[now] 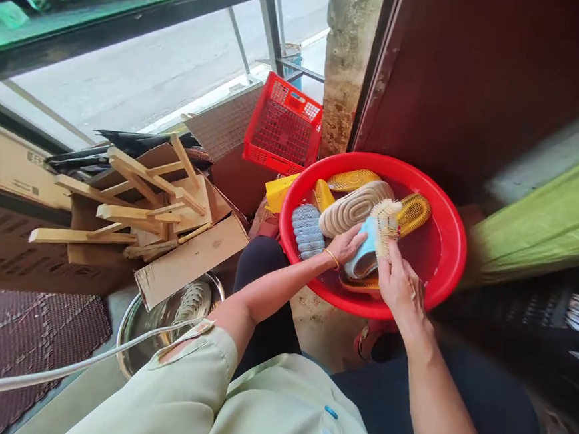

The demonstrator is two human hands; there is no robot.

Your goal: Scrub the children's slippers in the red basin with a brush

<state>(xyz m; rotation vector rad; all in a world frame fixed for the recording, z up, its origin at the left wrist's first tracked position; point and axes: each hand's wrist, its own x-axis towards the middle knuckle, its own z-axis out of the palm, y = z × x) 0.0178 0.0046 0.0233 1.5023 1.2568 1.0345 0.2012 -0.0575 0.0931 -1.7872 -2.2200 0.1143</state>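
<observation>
A wide red basin (pixel 454 257) of water in front of me holds several slippers and soles. My left hand (pixel 346 245), a bangle at its wrist, is closed on the near-left side of a light blue slipper (pixel 363 253). My right hand (pixel 403 283) is wrapped round a scrub brush (pixel 385 221) with pale bristles, which lies against the blue slipper. Just behind is a beige ridged sole (pixel 353 208). A blue-grey ribbed slipper (pixel 308 230) is at the basin's left, and a yellow slipper (pixel 414 213) at its right. The brush's handle is mostly hidden by my fingers.
Beyond the basin a red plastic crate (pixel 284 126) leans tilted. Upturned wooden stools (pixel 156 193) lie over cardboard (pixel 191 256) at left. Below them is a metal bowl (pixel 127 338) with a white hose (pixel 56 376) across it. A green cloth (pixel 546 204) hangs at right.
</observation>
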